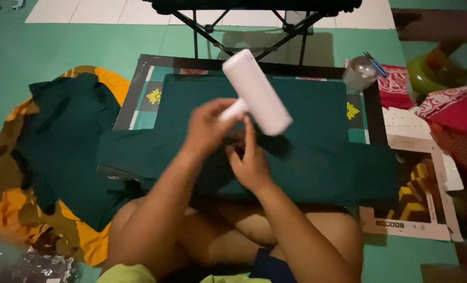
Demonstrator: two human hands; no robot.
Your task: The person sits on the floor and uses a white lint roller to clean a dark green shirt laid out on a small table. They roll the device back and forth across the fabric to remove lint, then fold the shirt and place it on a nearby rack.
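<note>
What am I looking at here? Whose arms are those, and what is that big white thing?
This picture comes from a camera worn on a person's head, so you look down just as they do. The two arms at the bottom are their own; they seem to sit on the floor with their legs folded.

In front of them is a low table with a dark green cloth spread over it. The left hand holds the handle of a white roller, a tube on a short stick, lifted above the cloth. The right hand rests with its fingers against the handle end.

On the left lies a pile of more green cloth on orange fabric. At the table's far corner stands a clear cup.
</note>
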